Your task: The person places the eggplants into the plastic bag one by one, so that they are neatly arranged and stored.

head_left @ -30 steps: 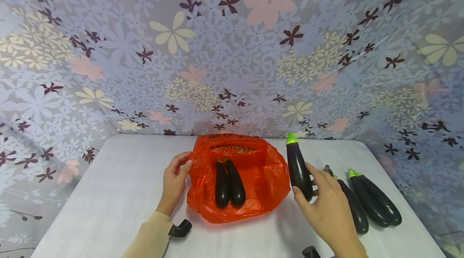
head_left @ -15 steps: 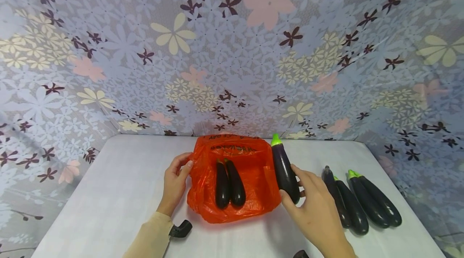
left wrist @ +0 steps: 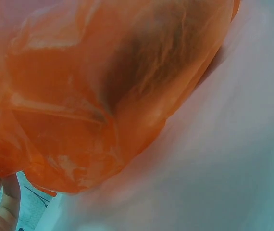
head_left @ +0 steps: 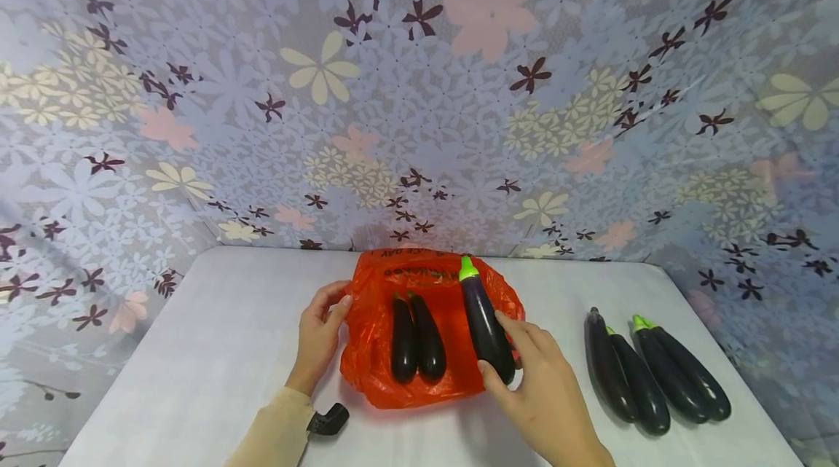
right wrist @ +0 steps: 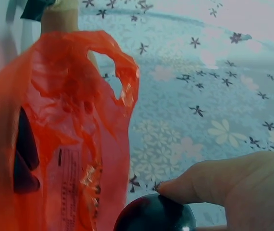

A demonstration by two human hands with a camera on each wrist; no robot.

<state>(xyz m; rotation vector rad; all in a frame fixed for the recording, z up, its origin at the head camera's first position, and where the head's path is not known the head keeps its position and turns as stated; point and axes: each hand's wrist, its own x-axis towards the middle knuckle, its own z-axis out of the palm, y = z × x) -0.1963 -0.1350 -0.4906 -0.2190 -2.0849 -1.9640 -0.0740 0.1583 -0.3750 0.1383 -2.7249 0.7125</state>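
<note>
A red plastic bag [head_left: 376,379] lies spread with its mouth open on the table, two dark eggplants [head_left: 404,343] side by side inside it. My left hand [head_left: 321,332] pinches the bag's left edge; in the left wrist view its fingers [left wrist: 9,197] meet the film at the lower left. My right hand [head_left: 540,387] grips another eggplant [head_left: 483,325], green stem pointing away, over the right part of the bag. In the right wrist view, the thumb [right wrist: 194,185] presses on the rounded end of that held eggplant [right wrist: 156,216].
Several more eggplants [head_left: 682,376] lie together on the white table [head_left: 216,350] to the right. A flower-patterned cloth [head_left: 419,124] rises behind the table and along its sides. A black strap piece [head_left: 330,420] sits by the left wrist.
My right hand has carried its eggplant leftward, from beside the bag to over its right part. The left hand keeps its place at the bag's edge.
</note>
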